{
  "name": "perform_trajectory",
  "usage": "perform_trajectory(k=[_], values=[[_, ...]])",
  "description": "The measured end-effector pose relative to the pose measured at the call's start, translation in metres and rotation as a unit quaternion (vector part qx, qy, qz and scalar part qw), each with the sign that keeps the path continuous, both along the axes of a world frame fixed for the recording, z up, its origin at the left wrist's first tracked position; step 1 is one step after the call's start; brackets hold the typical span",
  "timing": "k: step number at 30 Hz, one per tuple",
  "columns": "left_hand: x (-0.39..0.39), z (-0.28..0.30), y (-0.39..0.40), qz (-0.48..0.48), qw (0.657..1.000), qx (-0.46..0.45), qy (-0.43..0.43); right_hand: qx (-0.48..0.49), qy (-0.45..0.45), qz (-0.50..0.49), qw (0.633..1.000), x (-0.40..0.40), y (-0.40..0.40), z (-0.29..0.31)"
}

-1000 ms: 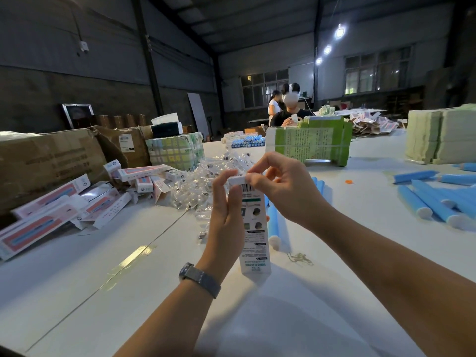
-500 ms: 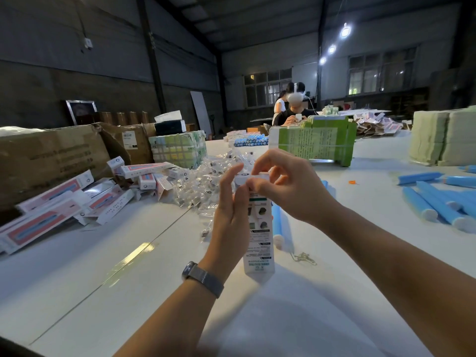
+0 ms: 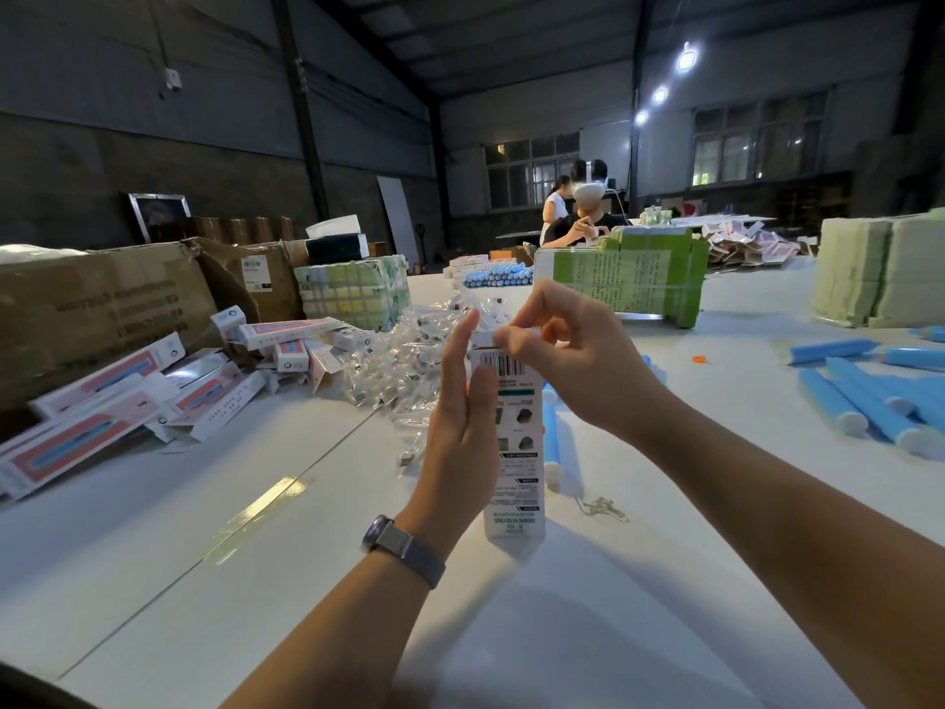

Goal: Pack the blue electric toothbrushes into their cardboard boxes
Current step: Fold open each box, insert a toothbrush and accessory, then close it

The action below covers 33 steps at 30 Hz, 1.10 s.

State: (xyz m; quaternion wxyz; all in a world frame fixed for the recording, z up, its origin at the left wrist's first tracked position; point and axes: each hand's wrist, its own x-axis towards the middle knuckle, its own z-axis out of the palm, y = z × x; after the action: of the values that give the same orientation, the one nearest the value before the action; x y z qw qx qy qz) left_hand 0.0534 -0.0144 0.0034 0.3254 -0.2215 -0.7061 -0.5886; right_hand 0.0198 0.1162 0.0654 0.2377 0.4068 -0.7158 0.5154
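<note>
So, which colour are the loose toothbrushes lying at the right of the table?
Light blue with white ends, seen in the head view.

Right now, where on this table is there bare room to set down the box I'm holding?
Bare tabletop lies near you, under your arms. Another patch sits below the pink boxes. It is crowded around the plastic bags and the blue toothbrushes.
</note>
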Motion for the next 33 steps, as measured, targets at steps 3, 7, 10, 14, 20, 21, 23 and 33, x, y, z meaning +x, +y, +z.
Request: perform_trajectory(k=[3,7,10,14,20,21,23,33], values=[[0.001,0.000,-0.001,0.012,1.000,-0.006,0.009,-0.002,-0.029,0.025,0.999,-0.002,0.001,0.001],[0.002,-0.001,0.000,0.021,0.999,-0.019,0.015,-0.004,-0.063,0.054,0.997,-0.001,0.002,0.005],[0.004,0.001,0.000,0.026,0.999,-0.028,0.027,0.005,-0.076,0.067,0.995,0.001,0.003,0.009],[0.004,0.001,-0.001,0.037,0.998,-0.030,0.031,0.009,-0.082,0.066,0.994,0.002,0.002,0.011],[0.001,0.000,-0.002,0.038,0.999,-0.011,0.034,0.012,-0.068,0.076,0.995,-0.001,0.005,0.001],[0.000,0.000,-0.002,0.034,0.999,-0.009,0.031,0.017,-0.057,0.068,0.996,-0.001,0.006,-0.002],[-0.001,0.000,-0.003,0.029,0.999,-0.008,0.029,0.034,-0.036,0.052,0.997,-0.001,0.008,-0.005],[0.000,0.003,-0.004,0.038,0.998,-0.019,0.039,0.033,-0.028,0.059,0.997,-0.002,0.009,-0.006]])
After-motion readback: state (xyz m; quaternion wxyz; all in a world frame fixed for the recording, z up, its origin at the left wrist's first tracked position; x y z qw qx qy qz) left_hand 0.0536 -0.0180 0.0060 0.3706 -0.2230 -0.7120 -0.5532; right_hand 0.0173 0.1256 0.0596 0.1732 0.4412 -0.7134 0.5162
